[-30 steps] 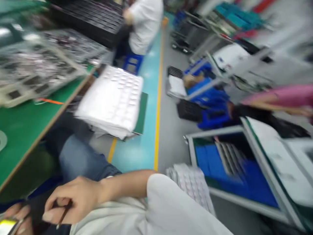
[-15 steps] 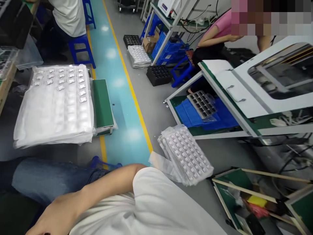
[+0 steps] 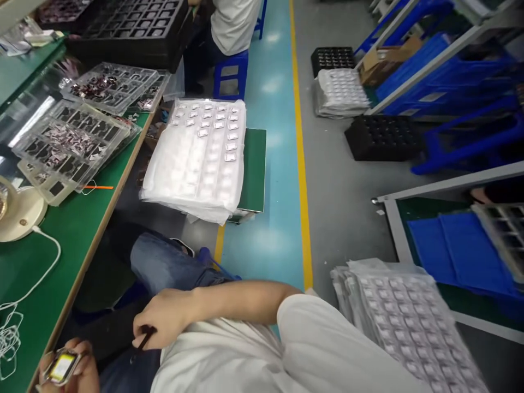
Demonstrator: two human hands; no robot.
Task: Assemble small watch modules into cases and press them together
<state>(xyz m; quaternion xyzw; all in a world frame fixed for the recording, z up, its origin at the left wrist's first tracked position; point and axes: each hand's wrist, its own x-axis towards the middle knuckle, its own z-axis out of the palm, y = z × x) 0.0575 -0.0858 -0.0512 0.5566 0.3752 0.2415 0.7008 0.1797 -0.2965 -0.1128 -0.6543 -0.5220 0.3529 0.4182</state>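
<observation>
Near the lower left corner, my left hand (image 3: 84, 368) has its fingers closed around a small watch-like device (image 3: 61, 367) with a metallic frame and a bright yellow-white face. My right hand (image 3: 164, 319), in front of the white shirt, is wrapped round a thin black tool (image 3: 146, 337) whose kind I cannot make out. The right hand is apart from the device. Beyond my jeans, a white plastic tray (image 3: 176, 174) holds several small silver-framed pieces in its far and right pockets. It lies on a green-topped stand (image 3: 254, 169).
On the left, a green workbench (image 3: 45, 273) carries clear compartment trays (image 3: 73, 136) of small parts, a round cream base (image 3: 24, 218) and a white cable (image 3: 53, 262). Stacked white trays (image 3: 409, 316) stand on the floor at right. A person in white (image 3: 235, 24) sits ahead on a blue stool (image 3: 231, 76).
The view has swung left, bringing in the workbench and my left hand with the device. The white tray and floor stacks appear farther right. More of my right hand and its black tool shows.
</observation>
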